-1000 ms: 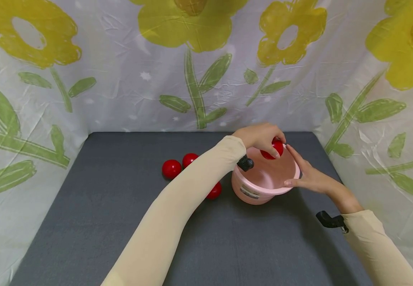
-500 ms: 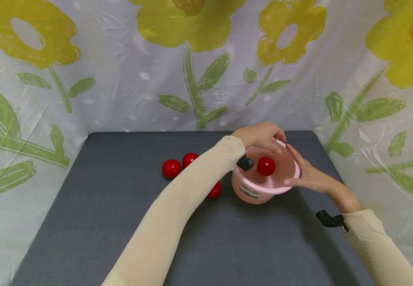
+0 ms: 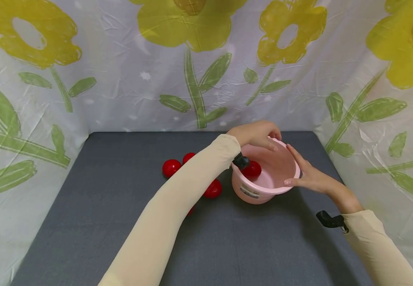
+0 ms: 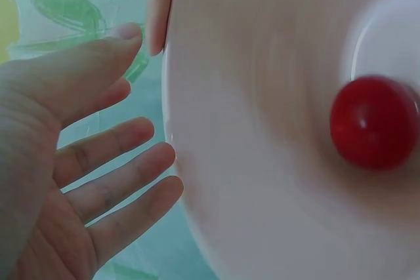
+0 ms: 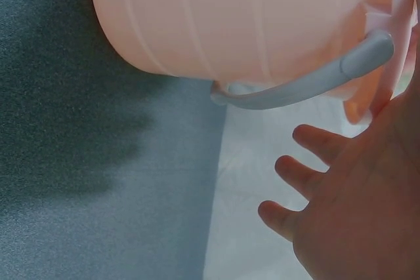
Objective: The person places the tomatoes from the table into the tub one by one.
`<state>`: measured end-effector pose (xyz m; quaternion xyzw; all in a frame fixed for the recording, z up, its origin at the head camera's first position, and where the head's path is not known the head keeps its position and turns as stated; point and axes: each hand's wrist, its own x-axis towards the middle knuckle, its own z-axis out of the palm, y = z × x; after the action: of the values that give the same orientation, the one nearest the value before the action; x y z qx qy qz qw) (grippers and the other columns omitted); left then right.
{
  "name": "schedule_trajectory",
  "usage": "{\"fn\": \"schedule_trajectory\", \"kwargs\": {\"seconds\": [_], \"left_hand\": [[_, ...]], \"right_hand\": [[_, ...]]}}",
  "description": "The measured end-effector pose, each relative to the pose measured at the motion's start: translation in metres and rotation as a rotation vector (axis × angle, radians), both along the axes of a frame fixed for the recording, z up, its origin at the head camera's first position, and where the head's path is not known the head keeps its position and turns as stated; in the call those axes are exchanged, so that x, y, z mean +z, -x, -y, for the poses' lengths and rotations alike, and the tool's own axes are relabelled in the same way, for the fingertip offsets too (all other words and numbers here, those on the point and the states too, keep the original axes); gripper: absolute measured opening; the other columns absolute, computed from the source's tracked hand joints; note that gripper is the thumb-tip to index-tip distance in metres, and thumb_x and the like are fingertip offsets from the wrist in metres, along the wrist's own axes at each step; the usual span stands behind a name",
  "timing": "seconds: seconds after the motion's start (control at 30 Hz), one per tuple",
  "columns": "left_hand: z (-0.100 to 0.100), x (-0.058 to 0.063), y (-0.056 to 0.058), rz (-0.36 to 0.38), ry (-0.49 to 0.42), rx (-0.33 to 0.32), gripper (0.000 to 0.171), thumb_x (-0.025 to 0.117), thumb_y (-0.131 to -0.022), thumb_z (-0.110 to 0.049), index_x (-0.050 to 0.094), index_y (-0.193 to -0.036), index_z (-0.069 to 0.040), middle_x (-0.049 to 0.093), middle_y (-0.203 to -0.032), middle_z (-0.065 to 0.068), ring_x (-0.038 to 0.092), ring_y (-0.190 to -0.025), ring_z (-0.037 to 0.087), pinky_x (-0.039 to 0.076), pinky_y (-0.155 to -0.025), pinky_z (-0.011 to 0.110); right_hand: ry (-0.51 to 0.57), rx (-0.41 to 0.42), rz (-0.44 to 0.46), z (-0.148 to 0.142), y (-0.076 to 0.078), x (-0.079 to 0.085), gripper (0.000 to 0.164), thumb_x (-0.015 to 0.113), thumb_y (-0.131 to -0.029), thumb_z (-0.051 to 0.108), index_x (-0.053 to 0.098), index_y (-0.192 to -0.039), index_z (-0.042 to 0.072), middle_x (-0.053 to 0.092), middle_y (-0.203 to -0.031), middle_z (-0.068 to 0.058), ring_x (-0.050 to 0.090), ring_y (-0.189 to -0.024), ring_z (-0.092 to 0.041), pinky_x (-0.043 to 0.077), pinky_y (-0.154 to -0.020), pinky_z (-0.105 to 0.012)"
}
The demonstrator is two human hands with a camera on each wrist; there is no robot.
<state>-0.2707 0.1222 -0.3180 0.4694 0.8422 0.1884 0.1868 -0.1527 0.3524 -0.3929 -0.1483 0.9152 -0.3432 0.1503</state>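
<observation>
Resting on a dark grey cloth-like worktop [image 3: 120, 198], glossy red balls [image 3: 171, 168] lie at left; to their right, one glossy red ball [image 3: 252, 170], gripped a second ago, now sits inside a round pink plastic bucket [image 3: 276, 163], below and apart from the left hand [image 3: 255, 133], its fingers parted. The right hand [image 3: 310, 176], fingers spread, touches the bucket's right rim.

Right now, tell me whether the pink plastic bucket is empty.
Not empty: the bucket holds a glossy red ball, visible inside it in the head and left wrist views.
</observation>
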Motion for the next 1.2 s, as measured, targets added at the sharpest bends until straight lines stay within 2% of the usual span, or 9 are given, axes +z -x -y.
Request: {"fn": "schedule_trajectory", "kwargs": {"seconds": [0.13, 0.3, 0.6, 0.73, 0.97, 1.2], "left_hand": [[0.012, 0.002, 0.005, -0.009, -0.026, -0.003, 0.041, 0.068, -0.093, -0.027, 0.063, -0.131, -0.012, 0.064, -0.131, 0.002, 0.055, -0.125, 0.017, 0.045, -0.109, 0.028], [0.040, 0.005, 0.016, -0.006, -0.073, 0.012, 0.040, 0.068, -0.092, -0.024, 0.064, -0.129, -0.009, 0.064, -0.132, 0.007, 0.058, -0.123, 0.022, 0.046, -0.107, 0.031], [0.105, 0.003, 0.029, 0.010, -0.107, 0.142, 0.041, 0.070, -0.092, -0.028, 0.064, -0.129, -0.012, 0.064, -0.132, 0.005, 0.063, -0.119, 0.022, 0.050, -0.104, 0.034], [0.134, 0.001, 0.031, 0.050, -0.124, 0.195, 0.042, 0.071, -0.092, -0.026, 0.064, -0.130, -0.009, 0.064, -0.134, 0.008, 0.063, -0.120, 0.025, 0.050, -0.105, 0.036], [0.171, -0.015, 0.030, 0.053, -0.087, 0.248, 0.045, 0.071, -0.091, -0.030, 0.063, -0.132, -0.011, 0.063, -0.135, 0.007, 0.063, -0.121, 0.027, 0.050, -0.105, 0.040], [0.193, -0.038, 0.029, 0.065, -0.073, 0.270, 0.048, 0.072, -0.090, -0.030, 0.062, -0.133, -0.012, 0.063, -0.136, 0.008, 0.063, -0.121, 0.029, 0.049, -0.107, 0.044]], "right_hand": [[0.001, 0.004, 0.001, 0.002, 0.000, 0.000, 0.116, 0.077, -0.082, 0.029, -0.010, -0.159, 0.026, -0.003, -0.167, -0.020, 0.004, -0.150, -0.052, 0.017, -0.108, -0.079], [0.005, 0.006, 0.000, 0.004, 0.000, 0.001, 0.117, 0.078, -0.081, 0.030, -0.009, -0.160, 0.025, -0.002, -0.167, -0.020, 0.005, -0.149, -0.052, 0.018, -0.107, -0.080], [0.003, -0.002, -0.015, 0.005, 0.001, 0.001, 0.117, 0.078, -0.081, 0.027, -0.009, -0.160, 0.024, 0.000, -0.167, -0.020, 0.006, -0.150, -0.051, 0.018, -0.109, -0.078], [0.003, 0.000, -0.012, 0.005, 0.000, 0.003, 0.117, 0.078, -0.082, 0.028, -0.009, -0.159, 0.026, -0.001, -0.167, -0.019, 0.005, -0.150, -0.051, 0.018, -0.109, -0.077], [0.020, 0.003, -0.006, 0.003, -0.002, 0.002, 0.117, 0.077, -0.082, 0.027, -0.010, -0.159, 0.026, -0.003, -0.167, -0.018, 0.004, -0.151, -0.050, 0.019, -0.109, -0.077], [0.036, 0.010, -0.027, 0.000, -0.002, 0.000, 0.117, 0.078, -0.081, 0.026, -0.009, -0.160, 0.023, -0.003, -0.167, -0.019, 0.004, -0.150, -0.051, 0.018, -0.109, -0.077]]}}
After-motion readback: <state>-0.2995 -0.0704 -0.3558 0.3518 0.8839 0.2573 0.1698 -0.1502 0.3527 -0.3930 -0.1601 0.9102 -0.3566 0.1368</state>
